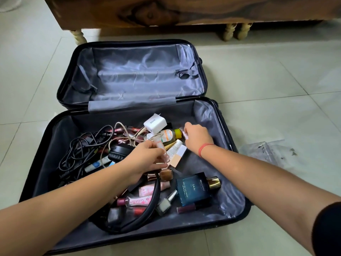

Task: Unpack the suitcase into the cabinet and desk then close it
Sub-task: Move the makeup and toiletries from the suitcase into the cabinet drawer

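A black suitcase (227, 209) lies open on the floor, its far half holding nothing. The near half holds several cosmetics, black cables (81, 145), a white charger (155, 123), black headphones (120, 151), a yellow-capped bottle (168, 134) and a blue cologne bottle (193, 189). My left hand (145, 161) is closed around a small clear pinkish bottle (163, 151) in the middle of the pile. My right hand (198, 138) pinches a small pink clear item (184, 133) beside the yellow-capped bottle.
A dark wooden cabinet (166, 10) on pale turned legs stands just beyond the suitcase. A clear plastic organizer (263, 150) lies on the tiled floor to the right. Pale tiles surround the case.
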